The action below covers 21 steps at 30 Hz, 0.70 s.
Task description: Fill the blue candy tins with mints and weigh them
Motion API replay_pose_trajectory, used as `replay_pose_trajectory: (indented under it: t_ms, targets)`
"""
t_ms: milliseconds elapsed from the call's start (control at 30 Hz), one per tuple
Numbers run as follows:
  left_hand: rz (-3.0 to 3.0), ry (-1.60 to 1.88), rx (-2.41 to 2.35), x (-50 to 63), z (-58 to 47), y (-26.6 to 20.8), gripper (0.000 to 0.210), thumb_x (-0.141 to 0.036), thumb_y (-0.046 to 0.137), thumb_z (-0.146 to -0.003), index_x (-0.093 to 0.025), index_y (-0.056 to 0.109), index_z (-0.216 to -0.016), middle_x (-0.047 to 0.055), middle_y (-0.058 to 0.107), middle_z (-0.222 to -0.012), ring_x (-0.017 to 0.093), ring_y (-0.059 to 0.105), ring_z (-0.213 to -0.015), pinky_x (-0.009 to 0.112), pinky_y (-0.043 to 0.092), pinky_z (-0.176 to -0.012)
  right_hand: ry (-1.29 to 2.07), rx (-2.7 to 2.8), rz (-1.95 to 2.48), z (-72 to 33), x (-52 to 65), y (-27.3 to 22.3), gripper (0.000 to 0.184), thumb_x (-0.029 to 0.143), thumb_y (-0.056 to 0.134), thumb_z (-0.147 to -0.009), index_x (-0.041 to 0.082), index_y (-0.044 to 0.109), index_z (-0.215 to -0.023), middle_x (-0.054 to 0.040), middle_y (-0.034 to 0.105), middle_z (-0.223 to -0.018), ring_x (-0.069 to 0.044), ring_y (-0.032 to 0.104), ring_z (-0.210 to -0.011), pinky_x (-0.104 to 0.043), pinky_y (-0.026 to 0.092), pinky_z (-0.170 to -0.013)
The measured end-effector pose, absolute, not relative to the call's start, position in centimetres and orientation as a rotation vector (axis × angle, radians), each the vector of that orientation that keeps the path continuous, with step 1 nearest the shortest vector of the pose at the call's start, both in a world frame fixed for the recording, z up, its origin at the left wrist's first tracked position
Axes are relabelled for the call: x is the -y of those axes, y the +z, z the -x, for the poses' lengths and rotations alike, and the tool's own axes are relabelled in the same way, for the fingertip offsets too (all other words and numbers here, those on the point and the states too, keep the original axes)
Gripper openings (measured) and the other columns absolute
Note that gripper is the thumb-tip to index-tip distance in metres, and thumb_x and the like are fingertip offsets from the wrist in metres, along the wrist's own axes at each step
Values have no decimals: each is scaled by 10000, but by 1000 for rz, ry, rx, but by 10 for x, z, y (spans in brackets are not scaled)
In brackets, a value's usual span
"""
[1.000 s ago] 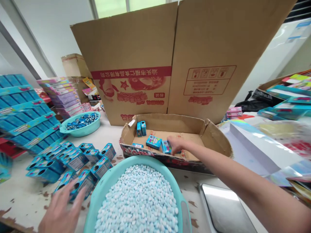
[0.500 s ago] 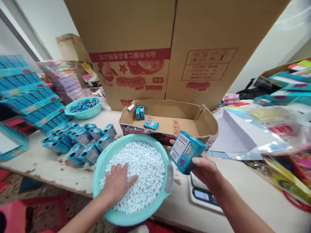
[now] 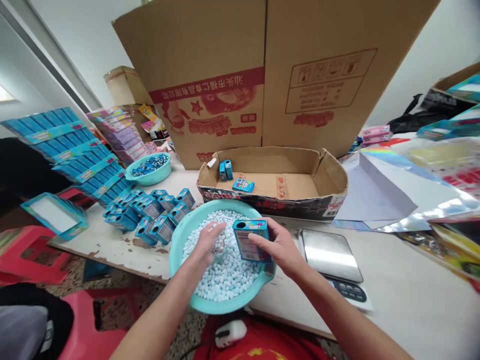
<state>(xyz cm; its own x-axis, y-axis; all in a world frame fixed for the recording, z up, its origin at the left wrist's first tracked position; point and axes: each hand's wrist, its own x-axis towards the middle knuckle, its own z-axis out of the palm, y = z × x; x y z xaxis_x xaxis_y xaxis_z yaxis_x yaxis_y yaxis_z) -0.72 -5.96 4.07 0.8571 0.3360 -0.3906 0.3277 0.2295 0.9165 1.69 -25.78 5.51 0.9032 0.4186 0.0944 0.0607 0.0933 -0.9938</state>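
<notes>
Small blue cardboard box [image 3: 250, 240], light, crushable, gripped by its sides in right hand [image 3: 279, 247], frame centre; left hand [image 3: 206, 245] cupped, scooping white-blue candy pellets [image 3: 225, 275].

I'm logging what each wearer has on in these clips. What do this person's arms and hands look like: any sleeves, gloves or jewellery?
Both forearms are bare as far as the picture shows, with no sleeve in view. The left hand and the right hand wear no gloves. No ring, watch or bracelet shows on either, and no markings can be made out.
</notes>
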Motion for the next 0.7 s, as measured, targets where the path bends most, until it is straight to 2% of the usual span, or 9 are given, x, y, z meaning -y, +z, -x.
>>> replay_pose_trajectory:
  t_ms: [100,200,333,533,700]
  targets:
    - [-1160,99,-490,60,4,73,371,-397,742,-625,-193,510,-830,-33,540,-611,71,452,-411,162,264,-375,161,477,1665,-14,245,53,335,412,730,-735,208,634,-983,-8,657,-925,-201,584,-859,-315,445,-793]
    - [-1009,238,-387,68,-3,91,349,-346,742,-609,-174,497,-787,-10,576,-634,108,546,-485,187,387,-432,71,587,1794,-10,227,54,305,375,745,-726,201,637,-951,-12,645,-918,-204,579,-854,-315,430,-788]
    - [-916,344,-387,74,-10,92,355,-324,750,-595,-178,476,-767,-29,570,-622,153,617,-567,255,496,-553,13,677,1887,-9,210,59,286,340,772,-703,190,635,-905,-22,642,-912,-209,576,-843,-310,426,-765]
    - [-1004,416,-374,70,-14,93,389,-337,748,-625,-199,527,-913,-4,631,-704,174,643,-607,271,510,-556,-53,661,1891,-15,204,63,326,366,767,-713,206,627,-959,-16,654,-933,-204,583,-844,-300,428,-759]
    - [-1013,406,-303,69,-19,94,339,-372,764,-628,-152,517,-706,-25,560,-603,133,585,-541,250,489,-535,-31,634,1880,-19,202,67,322,373,769,-707,206,639,-949,-3,651,-898,-191,581,-816,-291,429,-746]
